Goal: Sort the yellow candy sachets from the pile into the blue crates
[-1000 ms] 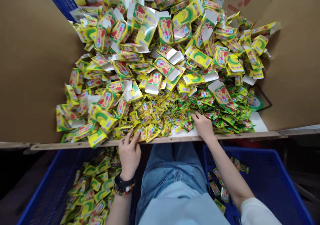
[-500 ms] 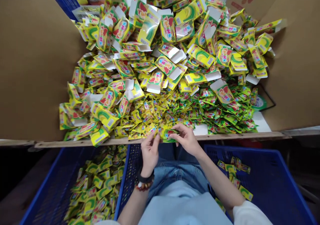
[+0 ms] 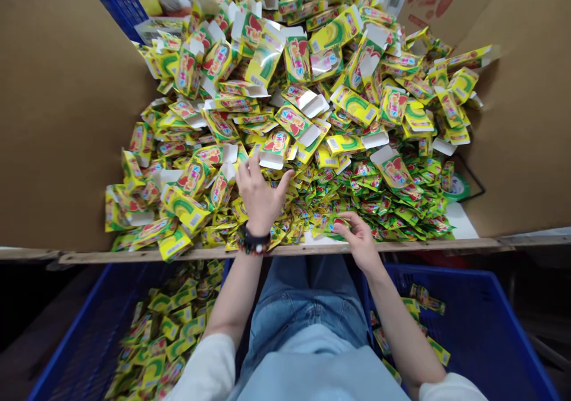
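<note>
My left hand (image 3: pixel 260 199) reaches over the pile with its thumb spread away from the fingers. Its fingertips are at the edge of the small yellow-green cartons, close to an open-flapped carton (image 3: pixel 275 143); whether they touch one I cannot tell. Near the table's front edge, my right hand (image 3: pixel 362 243) pinches candy sachets (image 3: pixel 332 226), a yellow one and a green one side by side. Loose yellow sachets (image 3: pixel 294 210) lie between the hands, and a heap of green sachets (image 3: pixel 401 207) is to the right.
Cardboard walls (image 3: pixel 57 115) enclose the heap of cartons on both sides. A wooden strip (image 3: pixel 428 246) edges the table. Below it, a left blue crate (image 3: pixel 84 323) holds many filled cartons, and a right blue crate (image 3: pixel 482 329) holds several.
My left hand has let go of the sachets and moved up and left to the cartons. My right hand has shifted right, still holding the sachets.
</note>
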Demonstrator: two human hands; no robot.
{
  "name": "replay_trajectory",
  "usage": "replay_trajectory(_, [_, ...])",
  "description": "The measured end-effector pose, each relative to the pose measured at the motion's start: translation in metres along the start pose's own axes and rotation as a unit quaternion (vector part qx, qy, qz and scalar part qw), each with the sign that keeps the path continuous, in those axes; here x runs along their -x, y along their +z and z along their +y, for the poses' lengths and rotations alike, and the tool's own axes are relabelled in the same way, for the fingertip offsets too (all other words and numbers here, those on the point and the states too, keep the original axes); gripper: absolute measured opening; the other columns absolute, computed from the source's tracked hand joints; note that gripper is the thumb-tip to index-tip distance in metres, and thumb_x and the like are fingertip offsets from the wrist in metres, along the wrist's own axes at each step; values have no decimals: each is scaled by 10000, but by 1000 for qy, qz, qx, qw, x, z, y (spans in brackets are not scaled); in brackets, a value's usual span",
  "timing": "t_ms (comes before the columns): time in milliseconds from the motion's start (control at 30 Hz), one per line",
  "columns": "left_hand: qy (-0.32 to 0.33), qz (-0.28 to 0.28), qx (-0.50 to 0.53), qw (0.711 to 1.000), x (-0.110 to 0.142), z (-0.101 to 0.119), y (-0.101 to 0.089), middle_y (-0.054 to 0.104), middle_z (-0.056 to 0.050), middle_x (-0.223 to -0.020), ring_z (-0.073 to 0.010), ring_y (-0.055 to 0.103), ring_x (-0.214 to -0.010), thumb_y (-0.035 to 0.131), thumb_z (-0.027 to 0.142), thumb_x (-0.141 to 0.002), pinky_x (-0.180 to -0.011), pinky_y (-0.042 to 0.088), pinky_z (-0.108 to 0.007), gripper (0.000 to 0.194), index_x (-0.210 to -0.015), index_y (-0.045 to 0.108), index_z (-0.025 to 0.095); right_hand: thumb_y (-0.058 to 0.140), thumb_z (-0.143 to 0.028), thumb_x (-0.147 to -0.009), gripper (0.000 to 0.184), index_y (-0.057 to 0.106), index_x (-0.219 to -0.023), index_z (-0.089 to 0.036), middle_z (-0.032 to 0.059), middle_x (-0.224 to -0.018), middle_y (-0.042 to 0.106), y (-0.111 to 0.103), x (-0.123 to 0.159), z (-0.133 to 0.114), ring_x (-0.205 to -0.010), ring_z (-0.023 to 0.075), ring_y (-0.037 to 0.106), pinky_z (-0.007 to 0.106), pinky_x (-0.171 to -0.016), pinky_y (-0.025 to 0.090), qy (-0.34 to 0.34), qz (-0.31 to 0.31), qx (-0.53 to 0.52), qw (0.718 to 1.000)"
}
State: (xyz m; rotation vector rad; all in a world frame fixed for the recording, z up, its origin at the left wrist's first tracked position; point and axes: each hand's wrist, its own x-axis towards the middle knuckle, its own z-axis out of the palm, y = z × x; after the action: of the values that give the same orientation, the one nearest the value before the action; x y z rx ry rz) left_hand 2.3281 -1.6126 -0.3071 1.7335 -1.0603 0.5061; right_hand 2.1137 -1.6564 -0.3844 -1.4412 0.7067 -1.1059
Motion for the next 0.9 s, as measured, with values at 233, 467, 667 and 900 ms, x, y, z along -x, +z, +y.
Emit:
replay_trajectory(233, [-14,-52,-61,997,-27,3,16,558,-156,-1132,-315,542,-1107,654,356,-829,-999,423,-452,486,-1249,581,121,629,-343,-862,174,694,-980,-233,31,-982,708,-9,14,-9,-962,198,642,331,-887,484,-69,-18,100,992])
replay_trajectory(467, [30,-123,18,992,42,11,5,467,-102,-1128,-229,573,-963,749,392,-755,-831,519,-352,627,-1307,528,193,709,-407,-774,328,577,-1034,-255,5,-936,681,14,-11,11,-857,172,659,334,-801,550,14,76,-134,988])
replay_trajectory(667, [144,-204,31,968,60,10,12,485,-104,-1147,-204,550,-989,452,19,-806,-872,501,-347,546,-1304,543,223,783,-426,-670,456,515,-1007,-273,-7,-951,661,29,-35,22,-820,167,662,309,-648,582,72,86,-248,962])
replay_trajectory(900, [240,-225,-126,936,30,-2,25,451,-115,-1436,-336,375,-1321,422,-2,-839,-1057,288,-562,611,-1356,514,310,807,-401,-641,443,588,-988,-235,-25,-823,656,7,-21,31,-694,138,638,285,-631,573,77,127,-194,970])
